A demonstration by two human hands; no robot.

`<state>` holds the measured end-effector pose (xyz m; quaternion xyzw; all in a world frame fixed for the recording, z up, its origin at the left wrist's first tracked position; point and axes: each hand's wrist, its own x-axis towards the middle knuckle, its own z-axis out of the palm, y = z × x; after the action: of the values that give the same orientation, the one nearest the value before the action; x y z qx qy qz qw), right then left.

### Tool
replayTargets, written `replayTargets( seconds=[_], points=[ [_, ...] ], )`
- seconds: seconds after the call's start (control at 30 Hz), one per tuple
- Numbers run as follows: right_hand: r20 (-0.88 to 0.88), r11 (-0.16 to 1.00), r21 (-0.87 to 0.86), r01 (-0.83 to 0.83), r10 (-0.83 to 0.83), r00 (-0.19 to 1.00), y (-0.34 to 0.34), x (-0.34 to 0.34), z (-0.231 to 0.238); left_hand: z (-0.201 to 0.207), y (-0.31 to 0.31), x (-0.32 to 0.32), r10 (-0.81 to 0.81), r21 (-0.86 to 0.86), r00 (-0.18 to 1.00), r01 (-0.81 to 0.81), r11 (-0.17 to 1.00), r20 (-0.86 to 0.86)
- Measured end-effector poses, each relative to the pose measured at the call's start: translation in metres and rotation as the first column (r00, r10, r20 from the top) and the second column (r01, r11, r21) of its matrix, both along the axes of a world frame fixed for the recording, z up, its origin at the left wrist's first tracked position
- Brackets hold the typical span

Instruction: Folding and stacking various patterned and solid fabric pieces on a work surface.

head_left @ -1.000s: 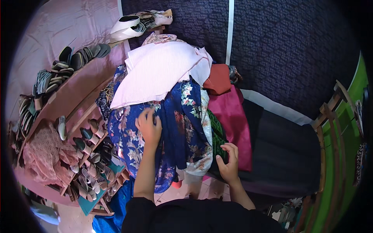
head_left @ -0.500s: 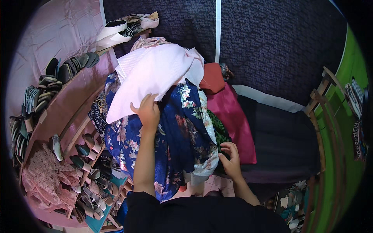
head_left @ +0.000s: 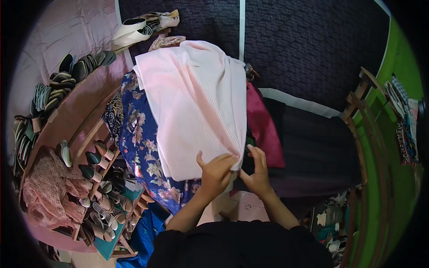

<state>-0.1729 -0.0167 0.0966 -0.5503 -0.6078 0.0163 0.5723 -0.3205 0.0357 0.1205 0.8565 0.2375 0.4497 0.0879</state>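
Observation:
A pale pink ribbed cloth (head_left: 192, 111) lies spread over a heap of fabrics, its near end hanging toward me. My left hand (head_left: 218, 175) pinches this cloth near its lower right corner, where creases gather; the little finger sticks out to the left. Just to the right, my right hand (head_left: 258, 176) is open, thumb and fingers apart, its thumb close to that corner. Under the pink cloth a blue floral fabric (head_left: 138, 129) shows on the left. A magenta satin cloth (head_left: 263, 129) comes out on the right.
Wooden racks of shoes (head_left: 100, 174) stand at the left, with a lacy pink cloth (head_left: 53, 192) draped over one. Black fabric (head_left: 317, 147) covers a surface at right. A wooden rail (head_left: 380, 134) runs along the green wall (head_left: 402, 192). Blue fabric (head_left: 143, 236) lies low at left.
The pink cloth has been drawn toward me and to the right, covering the orange cloth and much of the blue floral fabric. My left hand has moved right and nearer, beside my right hand.

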Motion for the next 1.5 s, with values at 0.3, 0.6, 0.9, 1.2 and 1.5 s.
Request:
replayTargets(
  seconds=[0.3,0.6,0.9,1.2,1.5],
  points=[
    [0.042,0.988,-0.056,0.146,-0.144,0.989,-0.131,0.021,-0.019,-0.032,-0.123,0.008,-0.173,-0.125,0.984,0.166,0.978,-0.041],
    [0.064,0.984,-0.132,0.120,-0.112,0.992,-0.234,-0.006,-0.023,-0.044,-0.225,-0.039,-0.086,-0.258,0.988,0.050,0.965,-0.127],
    [0.142,0.994,-0.095,0.045,-0.031,0.989,-0.288,-0.058,-0.011,-0.059,-0.265,-0.089,-0.051,-0.287,0.986,0.003,0.958,-0.160],
    [0.062,0.966,-0.258,0.011,0.005,0.998,-0.303,-0.129,-0.054,-0.036,-0.282,-0.170,-0.050,-0.408,0.997,0.073,0.910,0.065],
    [-0.441,0.874,-0.411,-0.261,0.060,0.895,-0.331,-0.143,-0.115,-0.003,-0.297,-0.222,-0.053,-0.447,0.943,0.205,0.871,0.329]
  ],
)
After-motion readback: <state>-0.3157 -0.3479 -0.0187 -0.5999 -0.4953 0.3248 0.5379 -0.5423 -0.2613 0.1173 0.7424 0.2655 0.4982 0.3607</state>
